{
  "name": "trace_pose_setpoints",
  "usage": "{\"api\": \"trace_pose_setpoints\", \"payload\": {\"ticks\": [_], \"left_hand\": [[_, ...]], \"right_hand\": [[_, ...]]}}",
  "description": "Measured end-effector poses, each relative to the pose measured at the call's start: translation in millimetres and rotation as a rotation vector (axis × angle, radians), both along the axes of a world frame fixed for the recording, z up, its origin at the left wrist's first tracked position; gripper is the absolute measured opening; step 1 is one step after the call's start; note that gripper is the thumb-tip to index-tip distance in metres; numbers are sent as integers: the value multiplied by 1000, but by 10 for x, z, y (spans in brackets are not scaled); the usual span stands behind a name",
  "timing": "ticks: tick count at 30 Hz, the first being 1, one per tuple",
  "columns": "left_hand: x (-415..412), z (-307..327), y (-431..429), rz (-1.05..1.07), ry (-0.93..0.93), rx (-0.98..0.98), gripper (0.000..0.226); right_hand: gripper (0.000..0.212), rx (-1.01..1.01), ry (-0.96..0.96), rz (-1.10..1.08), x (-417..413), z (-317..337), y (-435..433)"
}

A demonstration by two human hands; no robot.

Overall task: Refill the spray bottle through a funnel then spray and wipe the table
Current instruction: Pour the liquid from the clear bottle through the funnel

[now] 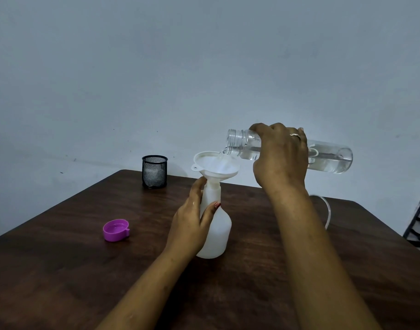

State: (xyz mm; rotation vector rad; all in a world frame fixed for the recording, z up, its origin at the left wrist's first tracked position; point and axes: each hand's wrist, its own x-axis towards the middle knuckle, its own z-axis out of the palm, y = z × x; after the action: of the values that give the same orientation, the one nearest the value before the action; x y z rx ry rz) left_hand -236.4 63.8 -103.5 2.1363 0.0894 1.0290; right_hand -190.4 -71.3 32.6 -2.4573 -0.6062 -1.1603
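A white spray bottle (217,231) without its spray head stands upright on the dark wooden table (73,270). A white funnel (215,166) sits in its neck. My left hand (192,220) grips the bottle's upper body, thumb in front. My right hand (280,156) holds a clear water bottle (330,158) tipped almost level above the funnel, its open mouth at the funnel's rim. Water runs from the mouth into the funnel. The clear bottle is partly filled.
A purple cap (116,230) lies upside down on the table to the left. A black mesh cup (154,171) stands at the far edge. A thin white tube (328,210) curves behind my right forearm. A dark rack (418,222) shows at the right edge.
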Motion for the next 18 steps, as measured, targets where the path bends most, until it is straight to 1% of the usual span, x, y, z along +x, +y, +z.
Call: {"api": "trace_pose_setpoints", "payload": {"ticks": [18], "left_hand": [[1,8,-2,-3,4,-3,55]], "right_hand": [[59,-6,-12,-1,4,-4,9]]}}
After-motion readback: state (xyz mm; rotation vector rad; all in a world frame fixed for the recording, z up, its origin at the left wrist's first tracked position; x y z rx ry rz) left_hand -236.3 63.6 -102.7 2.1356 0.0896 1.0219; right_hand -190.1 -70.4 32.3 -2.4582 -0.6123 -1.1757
